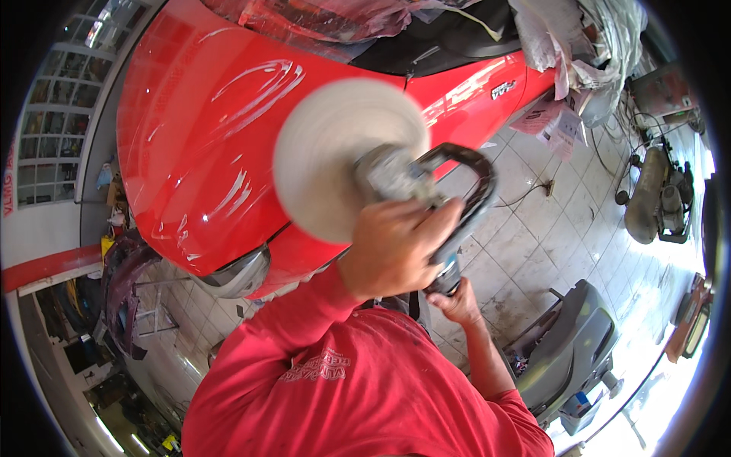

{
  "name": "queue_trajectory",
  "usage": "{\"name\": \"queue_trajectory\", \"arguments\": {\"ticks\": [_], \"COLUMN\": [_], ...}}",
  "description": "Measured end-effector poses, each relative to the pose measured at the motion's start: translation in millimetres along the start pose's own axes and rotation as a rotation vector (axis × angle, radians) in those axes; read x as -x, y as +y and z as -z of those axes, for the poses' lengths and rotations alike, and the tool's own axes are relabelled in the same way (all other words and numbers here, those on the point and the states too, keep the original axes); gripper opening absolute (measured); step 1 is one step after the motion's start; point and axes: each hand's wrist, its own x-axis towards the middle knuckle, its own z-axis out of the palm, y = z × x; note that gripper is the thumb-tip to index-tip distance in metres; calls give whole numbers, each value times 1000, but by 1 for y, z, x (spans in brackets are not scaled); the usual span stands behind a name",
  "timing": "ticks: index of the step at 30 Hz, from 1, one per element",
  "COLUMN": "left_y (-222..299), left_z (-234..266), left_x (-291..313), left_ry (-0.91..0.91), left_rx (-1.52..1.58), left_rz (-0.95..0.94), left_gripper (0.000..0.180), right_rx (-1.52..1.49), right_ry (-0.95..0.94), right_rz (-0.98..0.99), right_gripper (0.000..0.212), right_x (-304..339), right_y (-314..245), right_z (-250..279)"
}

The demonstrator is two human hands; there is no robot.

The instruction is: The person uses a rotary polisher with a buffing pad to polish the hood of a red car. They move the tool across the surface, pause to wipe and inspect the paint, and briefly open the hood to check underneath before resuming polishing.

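A polisher [390,174] with a large round white pad [316,156] is held over the red car's front fender and hood [190,145]. The pad is blurred, and I cannot tell whether it touches the paint. My left hand [400,247] is closed on the polisher behind its head, beside the black loop handle [486,179]. Farther back and lower, my right hand [458,303] wraps round the tool's rear grip. Whitish streaks [237,190] mark the hood left of the pad. A headlight [244,276] sits at the car's near corner.
Plastic sheeting [617,38] covers parts of the car at the top. A cable [525,198] runs over the tiled floor [506,251]. At right are a tank-like machine [649,198] and a grey bumper [571,350]; a dark bumper [122,297] stands left.
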Motion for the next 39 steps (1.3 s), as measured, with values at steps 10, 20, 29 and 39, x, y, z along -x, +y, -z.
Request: {"name": "queue_trajectory", "arguments": {"ticks": [10,20,29,39], "left_y": [18,11,-13,-19], "left_z": [-14,-7,-11,103], "left_x": [-35,-64,-76,128], "left_ry": [-94,-44,-21,-101], "left_rx": [-57,-37,-35,-41], "left_rz": [141,108,-69,-93], "left_gripper": [58,58,52,67], "right_rx": [-306,-105,-194,27], "right_ry": [-141,-83,-33,-269], "right_rz": [-45,-50,-2,147], "right_gripper": [80,83,73,91], "right_x": [4,-9,-49,-19], "right_y": [-20,-33,-8,33], "right_z": [22,52,32,-133]}}
